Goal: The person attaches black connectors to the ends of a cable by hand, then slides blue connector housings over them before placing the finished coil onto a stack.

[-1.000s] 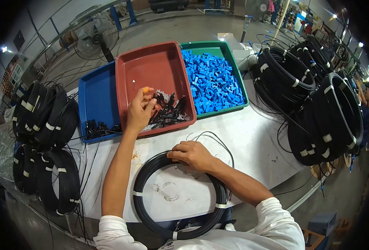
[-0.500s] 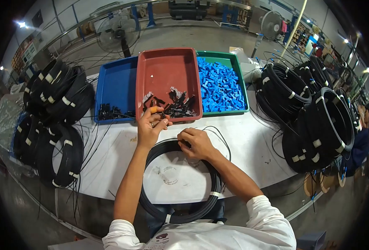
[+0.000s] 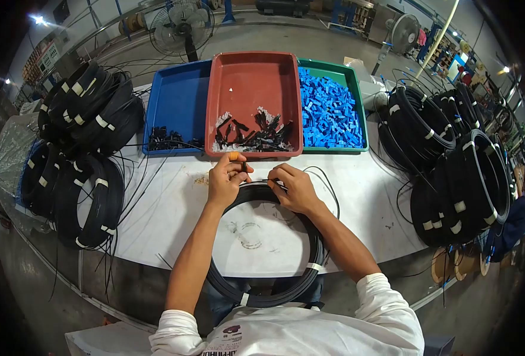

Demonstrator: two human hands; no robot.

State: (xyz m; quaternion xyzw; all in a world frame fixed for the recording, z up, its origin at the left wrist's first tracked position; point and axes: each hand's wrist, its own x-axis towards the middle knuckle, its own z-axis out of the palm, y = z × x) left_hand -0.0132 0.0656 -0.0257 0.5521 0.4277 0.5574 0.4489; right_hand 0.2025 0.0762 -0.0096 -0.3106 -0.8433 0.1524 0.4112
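Observation:
A black cable coil (image 3: 221,276) bound with white tape lies at the table's front edge, against the white shirt. Above its far rim, my left hand (image 3: 228,178) pinches a small black piece (image 3: 244,167) between its fingers. Close on the right, my right hand (image 3: 292,188) is closed on a thin black cable end at the top of the coil. A small gap separates the two hands. Just beyond them, the red tray (image 3: 253,77) holds black pieces (image 3: 241,133) and pale scraps.
A blue tray (image 3: 179,92) with small black parts stands left of the red one, a green tray (image 3: 363,127) of blue pieces right of it. Cable coils are stacked at the left (image 3: 90,202) and right (image 3: 440,207). Fans stand beyond the table.
My left hand has moved from the red tray's front edge down to the coil's far rim, nearer my right hand. The whole view has shifted slightly.

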